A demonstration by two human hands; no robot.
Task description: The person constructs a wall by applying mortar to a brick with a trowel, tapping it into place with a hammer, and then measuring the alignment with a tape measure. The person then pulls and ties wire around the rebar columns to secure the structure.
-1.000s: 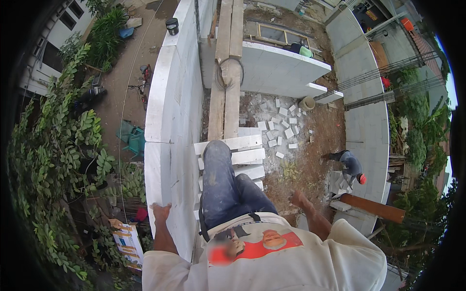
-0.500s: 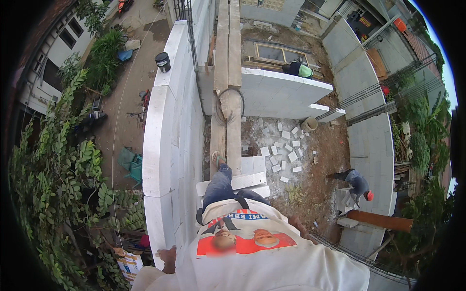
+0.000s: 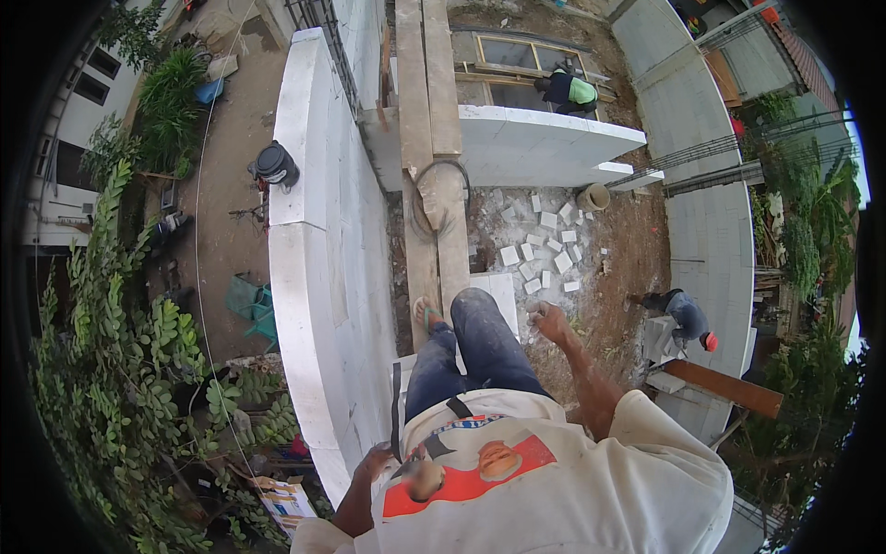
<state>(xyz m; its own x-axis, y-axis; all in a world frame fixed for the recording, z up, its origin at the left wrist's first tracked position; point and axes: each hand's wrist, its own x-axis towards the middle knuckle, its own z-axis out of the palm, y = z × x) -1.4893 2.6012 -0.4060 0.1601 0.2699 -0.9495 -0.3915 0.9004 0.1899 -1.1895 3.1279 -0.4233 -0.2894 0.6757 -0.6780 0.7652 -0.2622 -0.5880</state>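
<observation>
My right hand (image 3: 551, 320) is out in front of my raised right knee, above the floor with the loose blocks, its fingers curled in and nothing seen in them. Low at my left hip, my left hand (image 3: 376, 460) is beside the inner face of the white block wall (image 3: 300, 295). A dark strap-like strip (image 3: 396, 406) runs close to it; whether the fingers hold it cannot be made out. My sandalled left foot (image 3: 426, 314) stands on wooden planks (image 3: 443, 111), where a coil of dark wire (image 3: 466, 189) lies farther along.
A dark bucket (image 3: 276, 164) stands on the wall top. Several white block pieces (image 3: 549, 222) lie on the ground below, near a round container (image 3: 593, 197). One person (image 3: 683, 319) bends at the right, another (image 3: 572, 90) beyond the cross wall. Rebar (image 3: 711, 180) juts out at right.
My right leg has come up and forward, and my right hand has swung out ahead of me. My left hand has moved from the wall top to my hip. The view has shifted forward.
</observation>
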